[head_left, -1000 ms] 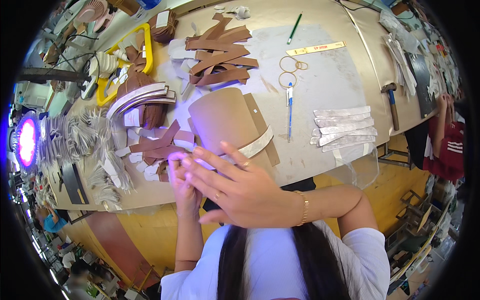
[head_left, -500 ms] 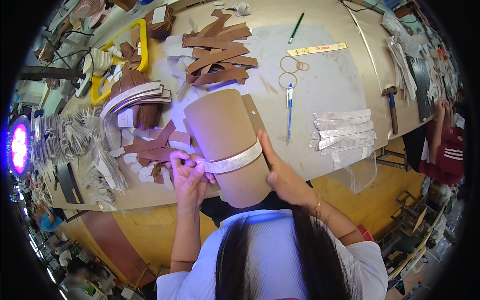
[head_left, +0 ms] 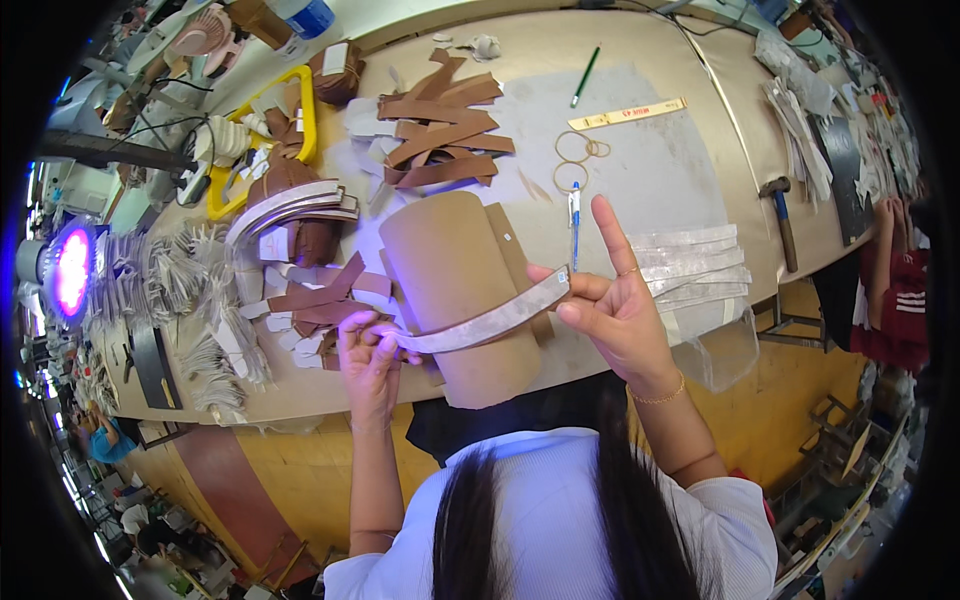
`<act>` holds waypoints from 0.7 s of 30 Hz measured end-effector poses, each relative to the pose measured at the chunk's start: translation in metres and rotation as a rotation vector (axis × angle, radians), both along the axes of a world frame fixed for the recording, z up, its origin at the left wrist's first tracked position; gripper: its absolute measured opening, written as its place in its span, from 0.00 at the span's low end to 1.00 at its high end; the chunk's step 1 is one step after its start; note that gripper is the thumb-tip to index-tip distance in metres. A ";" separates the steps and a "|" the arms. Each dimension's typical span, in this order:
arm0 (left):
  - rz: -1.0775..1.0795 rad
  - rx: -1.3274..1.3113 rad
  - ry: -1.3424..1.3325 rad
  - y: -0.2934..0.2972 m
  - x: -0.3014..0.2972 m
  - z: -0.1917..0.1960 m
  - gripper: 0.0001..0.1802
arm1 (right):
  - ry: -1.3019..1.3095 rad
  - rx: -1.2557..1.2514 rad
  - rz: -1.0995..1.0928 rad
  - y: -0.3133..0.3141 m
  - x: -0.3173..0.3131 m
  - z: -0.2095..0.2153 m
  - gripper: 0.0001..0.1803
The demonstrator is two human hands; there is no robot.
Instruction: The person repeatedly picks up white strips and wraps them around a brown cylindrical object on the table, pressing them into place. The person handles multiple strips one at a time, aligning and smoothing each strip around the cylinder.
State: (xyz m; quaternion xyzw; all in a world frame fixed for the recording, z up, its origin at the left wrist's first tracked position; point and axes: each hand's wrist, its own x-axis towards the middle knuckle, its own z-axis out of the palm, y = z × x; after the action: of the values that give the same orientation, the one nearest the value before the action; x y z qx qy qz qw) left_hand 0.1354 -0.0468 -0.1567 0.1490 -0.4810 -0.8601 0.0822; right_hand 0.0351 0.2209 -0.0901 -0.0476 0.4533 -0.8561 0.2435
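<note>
A curved pale strip with a brown edge (head_left: 492, 326) spans the front of a wide tan cylinder (head_left: 450, 255) that lies on the table. My left hand (head_left: 368, 365) is closed in a pinch on the strip's left end. Its right end, which bears a small label, is lifted off the cylinder and caught between the thumb and a finger of my right hand (head_left: 635, 335); that hand's index finger points up. Left of the cylinder lie loose brown strips (head_left: 315, 295). Several flat whitish strips (head_left: 690, 262) rest beyond my right hand.
Brown strips (head_left: 445, 135) are heaped behind the cylinder. Rubber bands (head_left: 572, 160), a blue pen (head_left: 575, 225), a green pencil (head_left: 587, 75), a ruler-like slat (head_left: 628, 113) and a hammer (head_left: 782, 225) lie on the table. Bundled strips and a yellow basket (head_left: 308, 115) stand left. Another person's red sleeve (head_left: 890, 310) is right.
My right hand has come off the cylinder's side and moved right, pulling the strip's right end away from it. My left hand keeps its pinch on the left end.
</note>
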 end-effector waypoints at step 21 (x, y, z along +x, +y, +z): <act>-0.054 -0.584 -0.210 -0.244 -0.116 0.068 0.15 | 0.244 0.388 -0.257 0.013 -0.005 0.027 0.18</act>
State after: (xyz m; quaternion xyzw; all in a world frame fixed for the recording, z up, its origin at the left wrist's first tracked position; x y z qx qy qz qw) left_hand 0.0195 -0.2910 -0.0884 0.1944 -0.7175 -0.6671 0.0486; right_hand 0.0302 0.2339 -0.0627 -0.0448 0.6371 -0.7652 0.0810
